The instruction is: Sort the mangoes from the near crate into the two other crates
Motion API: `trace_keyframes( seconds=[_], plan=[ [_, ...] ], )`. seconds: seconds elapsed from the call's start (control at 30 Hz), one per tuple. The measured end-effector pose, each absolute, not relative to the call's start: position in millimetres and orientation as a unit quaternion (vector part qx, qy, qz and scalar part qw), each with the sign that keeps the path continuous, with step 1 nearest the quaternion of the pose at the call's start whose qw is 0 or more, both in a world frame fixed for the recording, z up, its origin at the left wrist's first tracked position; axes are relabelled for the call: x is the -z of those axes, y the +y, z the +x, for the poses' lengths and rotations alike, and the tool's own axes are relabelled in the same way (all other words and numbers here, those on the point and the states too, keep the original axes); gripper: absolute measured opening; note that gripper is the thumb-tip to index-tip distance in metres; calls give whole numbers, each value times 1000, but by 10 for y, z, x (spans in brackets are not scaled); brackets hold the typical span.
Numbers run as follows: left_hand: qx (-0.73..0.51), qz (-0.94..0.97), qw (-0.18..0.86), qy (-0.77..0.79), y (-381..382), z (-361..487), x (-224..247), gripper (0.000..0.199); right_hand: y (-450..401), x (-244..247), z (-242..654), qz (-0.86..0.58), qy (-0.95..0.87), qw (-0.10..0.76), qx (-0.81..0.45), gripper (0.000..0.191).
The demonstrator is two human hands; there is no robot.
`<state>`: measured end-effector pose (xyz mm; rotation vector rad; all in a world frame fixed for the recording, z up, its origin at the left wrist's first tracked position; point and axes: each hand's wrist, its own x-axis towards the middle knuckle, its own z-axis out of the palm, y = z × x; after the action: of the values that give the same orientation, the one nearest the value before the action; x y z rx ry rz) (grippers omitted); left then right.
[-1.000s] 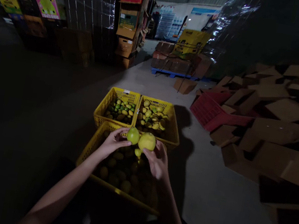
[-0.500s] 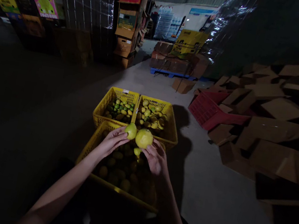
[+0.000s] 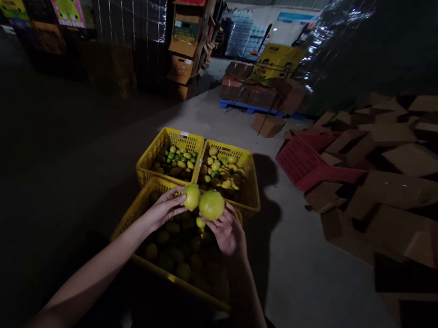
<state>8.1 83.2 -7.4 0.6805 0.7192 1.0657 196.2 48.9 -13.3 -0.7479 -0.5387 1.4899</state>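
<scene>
The lemon [image 3: 192, 198] has turned, long axis steep, left grip [image 3: 164, 211] pinching it, right grip [image 3: 230, 234] clasping a rounder fruit [image 3: 212, 204].

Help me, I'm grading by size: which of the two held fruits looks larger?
The yellow fruit in the right hand; it shows clearly wider than the smaller fruit held in the left hand.
</scene>
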Motion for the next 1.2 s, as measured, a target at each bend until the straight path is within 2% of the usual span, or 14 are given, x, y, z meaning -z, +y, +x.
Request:
trace_keyframes(
  seconds=[0.3,0.43,0.57,0.8,0.93,1.2],
  plan=[
    [-449,283,780,332,820,106,45,15,492,133,1933,-361,-240,629,-645,32],
    [-429,338,773,323,787,108,42,24,457,73,1872,-399,-279,593,-641,28],
    [-413,370,765,327,764,118,55,34,431,47,1848,-413,-319,574,-632,34],
    [-475,465,668,336,797,135,74,46,411,17,1852,-491,-411,594,-487,55],
    [-505,462,646,337,806,137,25,53,392,2,1839,-491,-434,613,-441,62],
    [-507,441,667,321,779,143,-13,49,398,54,1831,-482,-429,640,-417,61]
  ],
)
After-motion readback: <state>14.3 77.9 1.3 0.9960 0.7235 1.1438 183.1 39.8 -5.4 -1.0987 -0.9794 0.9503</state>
